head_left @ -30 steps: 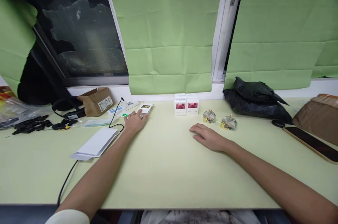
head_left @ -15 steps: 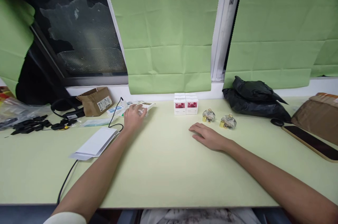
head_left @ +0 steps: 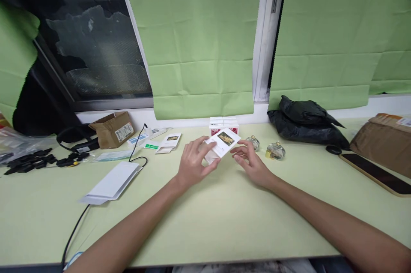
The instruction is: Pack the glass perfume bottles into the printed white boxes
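Note:
My left hand [head_left: 195,161] grips a flattened white paper box [head_left: 224,142] by its left side, thumb below and fingers above. The box is tilted over the table and carries a dark picture with yellow flowers. Close to its right edge is my right hand [head_left: 252,163], fingers apart and curved; whether a fingertip touches the box I cannot tell. Behind the held box stand small white boxes [head_left: 215,126] with pink pictures, partly hidden. Two round glass bottles with gold parts are right of them: one bottle [head_left: 255,142] behind my right hand, the other bottle [head_left: 276,151] farther right.
Another flattened white box [head_left: 171,140] lies at the back left, by a brown carton [head_left: 116,130]. White folded card [head_left: 112,181] and a black cable [head_left: 74,228] are left of my forearm. On the right are a black plastic bag [head_left: 308,121], a phone [head_left: 375,172] and a brown parcel [head_left: 385,142].
My left hand has lifted a flattened white box from the back left and carried it right to the middle. My right hand has risen slightly, its fingers now by the box.

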`<state>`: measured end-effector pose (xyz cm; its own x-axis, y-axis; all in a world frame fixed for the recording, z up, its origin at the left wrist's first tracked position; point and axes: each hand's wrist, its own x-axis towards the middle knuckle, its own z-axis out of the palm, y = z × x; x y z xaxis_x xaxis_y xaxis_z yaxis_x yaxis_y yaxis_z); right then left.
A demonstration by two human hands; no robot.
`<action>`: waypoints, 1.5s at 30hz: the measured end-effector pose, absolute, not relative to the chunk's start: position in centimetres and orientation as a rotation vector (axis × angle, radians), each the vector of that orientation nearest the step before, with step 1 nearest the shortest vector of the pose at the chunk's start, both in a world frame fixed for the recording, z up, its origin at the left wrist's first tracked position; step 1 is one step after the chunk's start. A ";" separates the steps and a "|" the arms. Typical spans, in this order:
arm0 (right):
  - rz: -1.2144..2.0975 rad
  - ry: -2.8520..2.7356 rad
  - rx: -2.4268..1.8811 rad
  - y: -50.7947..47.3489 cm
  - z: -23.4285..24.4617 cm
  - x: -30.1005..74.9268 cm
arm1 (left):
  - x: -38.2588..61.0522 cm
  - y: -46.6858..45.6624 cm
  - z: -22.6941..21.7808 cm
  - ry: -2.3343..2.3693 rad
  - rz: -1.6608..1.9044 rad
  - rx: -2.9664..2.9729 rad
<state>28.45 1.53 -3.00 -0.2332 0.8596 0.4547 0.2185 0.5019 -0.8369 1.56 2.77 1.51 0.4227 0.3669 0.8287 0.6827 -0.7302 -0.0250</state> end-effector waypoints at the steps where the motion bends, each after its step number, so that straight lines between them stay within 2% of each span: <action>1: 0.838 -1.681 -0.879 1.4 -2.9 28.2 | 1.9 2.6 1.1 -0.908 -1.247 -2.345; 6: 1.072 -1.400 -0.797 1.5 -2.9 27.2 | 2.8 2.6 -0.7 -0.910 -1.276 -2.531; 10: 1.170 -1.255 -0.802 1.6 -2.7 26.8 | 2.7 2.5 -0.9 -0.817 -1.095 -2.816; 13: 1.244 -1.234 -0.853 1.7 -2.6 26.9 | 2.4 2.3 -0.6 -0.809 -0.946 -2.998; 17: 1.361 -1.360 -0.873 2.0 -3.3 27.3 | 2.1 2.2 -0.2 -0.908 -0.954 -3.095; 30: 0.924 -1.506 -1.178 3.6 -4.3 26.8 | 0.6 2.7 -0.1 -0.967 -0.659 -3.110; 38: 0.854 -1.500 -1.308 3.7 -4.7 27.1 | 0.3 2.1 -1.3 -0.990 -0.639 -3.089; 45: 0.777 -1.569 -1.239 3.7 -4.1 27.9 | -0.2 2.2 -0.8 -1.041 -0.568 -3.109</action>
<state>27.95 3.68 -4.07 -0.0282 0.9563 0.2910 0.3476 0.2823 -0.8941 -0.25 2.23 -0.82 0.7481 0.6111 0.2585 0.5481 -0.7887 0.2785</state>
